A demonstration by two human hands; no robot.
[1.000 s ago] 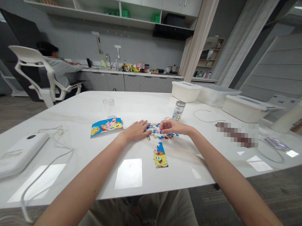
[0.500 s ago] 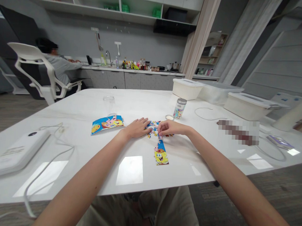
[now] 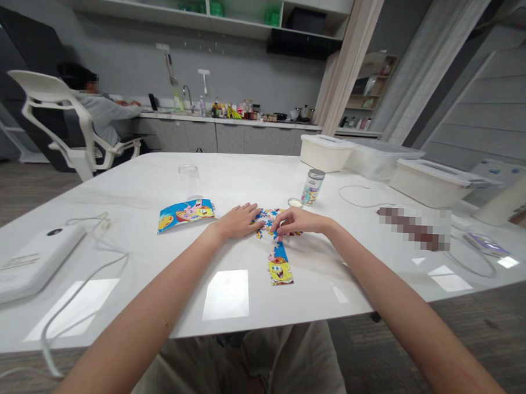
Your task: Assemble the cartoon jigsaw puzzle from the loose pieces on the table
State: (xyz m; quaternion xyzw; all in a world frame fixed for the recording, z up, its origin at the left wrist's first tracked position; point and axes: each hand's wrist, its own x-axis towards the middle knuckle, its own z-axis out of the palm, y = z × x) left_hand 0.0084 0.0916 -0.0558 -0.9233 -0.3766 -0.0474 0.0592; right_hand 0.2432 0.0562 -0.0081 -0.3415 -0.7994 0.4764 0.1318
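A small heap of loose blue jigsaw pieces (image 3: 267, 218) lies on the white table (image 3: 246, 179). My left hand (image 3: 240, 220) rests flat on the table at the heap's left edge, fingers stretched out. My right hand (image 3: 293, 221) is on the heap's right side, its fingertips pinched together on the pieces; what they hold is too small to name. Just below the heap lies an assembled strip of puzzle (image 3: 279, 267) with a yellow cartoon figure. A printed cartoon picture card (image 3: 186, 211) lies to the left of my left hand.
A small jar with a silver lid (image 3: 312, 187) and a little round lid (image 3: 294, 203) stand behind the heap. White lidded bins (image 3: 429, 182) sit at the back right. A white device with cables (image 3: 29, 262) lies at the left. Another person sits in a white chair (image 3: 52, 118) at the far left.
My right hand has slid a little leftward over the heap, toward my left hand. The view has dropped slightly. My left hand stays flat.
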